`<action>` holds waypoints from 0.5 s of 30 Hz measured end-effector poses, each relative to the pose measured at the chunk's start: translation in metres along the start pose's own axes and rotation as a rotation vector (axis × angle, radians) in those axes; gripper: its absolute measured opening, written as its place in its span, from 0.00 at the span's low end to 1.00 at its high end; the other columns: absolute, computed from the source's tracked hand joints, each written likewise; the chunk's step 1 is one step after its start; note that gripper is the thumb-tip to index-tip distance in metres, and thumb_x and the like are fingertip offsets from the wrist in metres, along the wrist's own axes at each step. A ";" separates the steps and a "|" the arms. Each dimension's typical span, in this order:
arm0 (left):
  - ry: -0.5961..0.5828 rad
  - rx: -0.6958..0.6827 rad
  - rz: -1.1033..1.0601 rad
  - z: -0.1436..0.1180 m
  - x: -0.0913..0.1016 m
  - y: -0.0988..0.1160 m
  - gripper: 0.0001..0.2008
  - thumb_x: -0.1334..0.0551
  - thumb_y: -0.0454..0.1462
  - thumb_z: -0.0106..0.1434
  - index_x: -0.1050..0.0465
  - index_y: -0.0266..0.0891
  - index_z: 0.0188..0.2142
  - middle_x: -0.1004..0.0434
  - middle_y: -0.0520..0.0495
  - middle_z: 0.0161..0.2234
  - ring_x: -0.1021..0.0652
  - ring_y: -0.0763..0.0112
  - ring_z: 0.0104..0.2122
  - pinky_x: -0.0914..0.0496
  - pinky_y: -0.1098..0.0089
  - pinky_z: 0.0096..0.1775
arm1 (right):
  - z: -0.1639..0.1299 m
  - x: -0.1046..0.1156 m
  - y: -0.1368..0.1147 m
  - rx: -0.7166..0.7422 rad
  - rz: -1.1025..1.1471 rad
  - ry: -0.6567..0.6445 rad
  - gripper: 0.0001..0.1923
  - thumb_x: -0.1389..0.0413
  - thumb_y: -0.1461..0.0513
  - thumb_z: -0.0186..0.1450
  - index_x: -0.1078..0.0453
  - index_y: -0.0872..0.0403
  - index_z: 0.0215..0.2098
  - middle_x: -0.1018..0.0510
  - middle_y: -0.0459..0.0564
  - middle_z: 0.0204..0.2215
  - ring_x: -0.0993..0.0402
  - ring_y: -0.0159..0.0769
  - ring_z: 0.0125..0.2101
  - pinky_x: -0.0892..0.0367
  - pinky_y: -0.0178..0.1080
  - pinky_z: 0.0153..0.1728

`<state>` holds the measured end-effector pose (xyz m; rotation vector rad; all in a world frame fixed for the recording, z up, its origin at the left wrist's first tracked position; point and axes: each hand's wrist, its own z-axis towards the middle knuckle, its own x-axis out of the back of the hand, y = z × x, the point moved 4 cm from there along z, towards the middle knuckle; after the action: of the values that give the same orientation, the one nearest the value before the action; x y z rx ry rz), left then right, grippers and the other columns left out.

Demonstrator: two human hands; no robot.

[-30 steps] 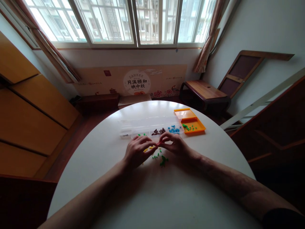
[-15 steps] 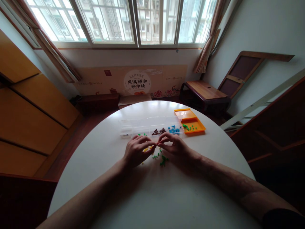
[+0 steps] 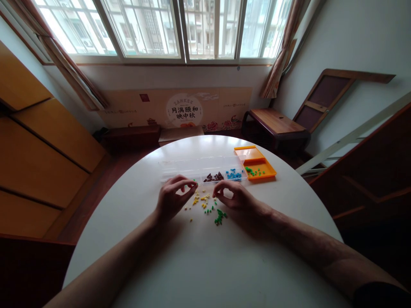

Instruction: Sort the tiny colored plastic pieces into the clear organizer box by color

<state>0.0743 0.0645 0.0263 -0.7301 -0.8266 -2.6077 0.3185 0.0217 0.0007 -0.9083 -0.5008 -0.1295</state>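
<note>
My left hand (image 3: pixel 173 197) is closed in a pinch at the near edge of a clear plastic compartment box (image 3: pixel 221 161), partly covering its left end. A speck of green shows by its fingertips; whether it is held I cannot tell. My right hand (image 3: pixel 236 197) is also pinched, near the box's middle, and anything in its fingertips is too small to make out. Between and below the hands lie loose yellow and cream pieces (image 3: pixel 204 198), a few scattered green pieces (image 3: pixel 210 210) and a small green cluster (image 3: pixel 220 217).
Dark brown pieces (image 3: pixel 213 176) and blue pieces (image 3: pixel 233 175) sit in box compartments. Beside the box stands an open orange case (image 3: pixel 269 168) with green pieces (image 3: pixel 255 172) inside. All rest on a round white table (image 3: pixel 205 265); a wooden chair (image 3: pixel 278 120) stands beyond.
My hands, earlier fingertip to fingertip, have come apart. The left has moved left and slightly up to the box, uncovering the yellow and cream pieces; the right has barely moved.
</note>
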 end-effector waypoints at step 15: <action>0.001 0.162 0.322 0.001 0.010 -0.022 0.06 0.31 0.40 0.71 0.13 0.45 0.39 0.16 0.51 0.35 0.27 0.72 0.27 0.29 0.67 0.38 | -0.004 0.015 -0.014 0.201 -0.164 -0.398 0.06 0.33 0.61 0.67 0.22 0.51 0.42 0.20 0.46 0.34 0.26 0.37 0.37 0.31 0.40 0.43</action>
<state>0.0571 0.0812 0.0229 -0.7470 -0.8318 -2.2291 0.3285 0.0108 0.0158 -0.6952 -0.9419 -0.0449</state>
